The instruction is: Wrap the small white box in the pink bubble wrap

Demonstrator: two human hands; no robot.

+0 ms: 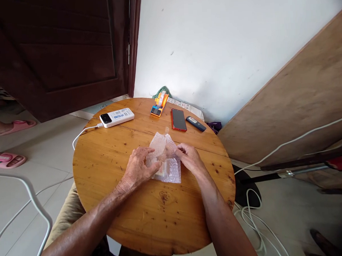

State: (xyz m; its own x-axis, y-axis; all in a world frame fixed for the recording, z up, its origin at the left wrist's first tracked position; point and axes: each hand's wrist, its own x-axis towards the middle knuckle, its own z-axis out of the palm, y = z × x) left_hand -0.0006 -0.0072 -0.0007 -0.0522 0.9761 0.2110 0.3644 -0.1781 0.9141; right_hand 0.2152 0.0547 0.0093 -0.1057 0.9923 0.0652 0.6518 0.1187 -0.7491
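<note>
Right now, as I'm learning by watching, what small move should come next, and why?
Perhaps fold the bubble wrap inward from its right: the right hand is at that edge, the left hand is at the opposite side, and the wrap lies partly spread out.

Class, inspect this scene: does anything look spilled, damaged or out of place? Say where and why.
Nothing looks spilled. A white cable lies in loose loops on the floor right of the table, looking untidy. A thin dark line crosses the tabletop; crack or seam, unclear.
</note>
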